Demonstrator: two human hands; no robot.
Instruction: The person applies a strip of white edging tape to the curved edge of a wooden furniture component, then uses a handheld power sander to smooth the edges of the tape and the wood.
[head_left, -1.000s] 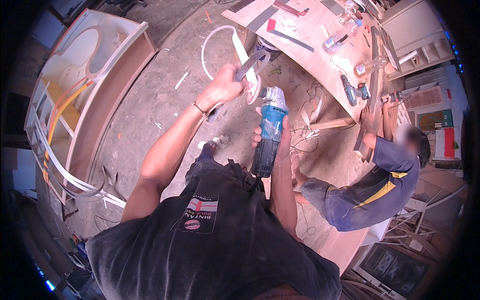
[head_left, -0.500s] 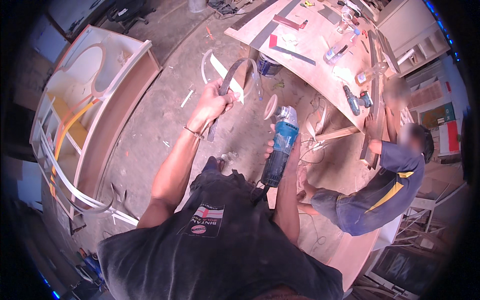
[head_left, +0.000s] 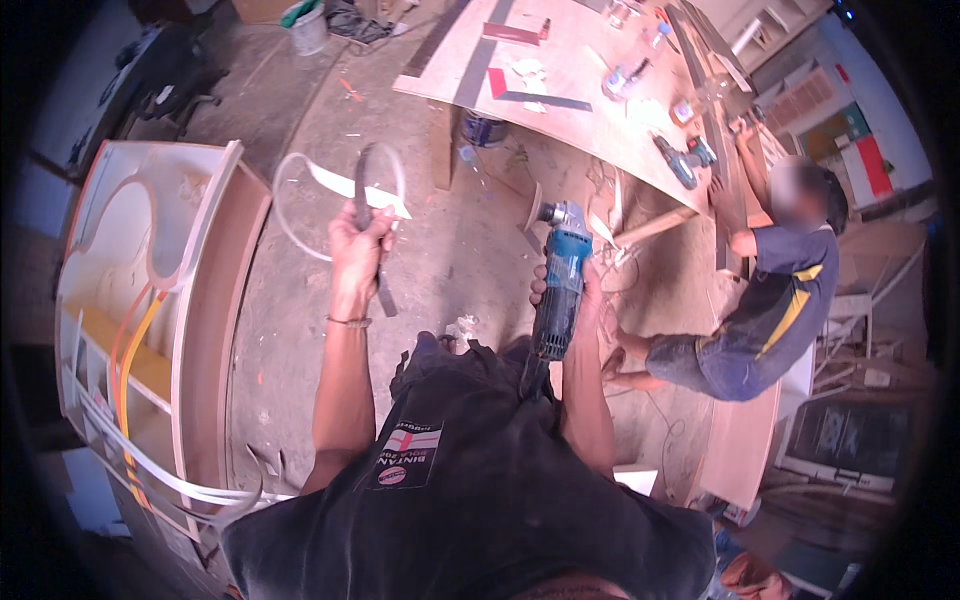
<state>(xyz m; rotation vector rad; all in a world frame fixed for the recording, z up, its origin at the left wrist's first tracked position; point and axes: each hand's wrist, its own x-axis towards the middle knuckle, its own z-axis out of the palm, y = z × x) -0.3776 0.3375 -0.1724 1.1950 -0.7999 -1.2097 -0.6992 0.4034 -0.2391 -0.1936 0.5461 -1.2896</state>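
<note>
My left hand (head_left: 360,245) is closed around a bunch of thin, flexible edging strips, held up over the floor. A dark strip (head_left: 361,185) stands up from the fist and its tail hangs below. A pale strip (head_left: 335,183) and a translucent one (head_left: 278,205) curl out in a loop. My right hand (head_left: 585,290) is wrapped round the body of a blue and black angle grinder (head_left: 562,285). Its head points up and a round disc (head_left: 537,208) sits on its left side. I cannot tell whether the disc is spinning. Strips and grinder are apart.
A worktable (head_left: 560,125) ahead carries a cordless drill (head_left: 680,165), bottles and strips. To the right a co-worker (head_left: 770,300) crouches at its edge. A white curved cabinet (head_left: 205,300) with long strips over it stands left. A bucket (head_left: 484,128) sits under the table.
My view has shifted, so table and cabinet appear elsewhere. My left hand with the strips is lower and farther left in the picture, farther from the grinder. Both grips are unchanged.
</note>
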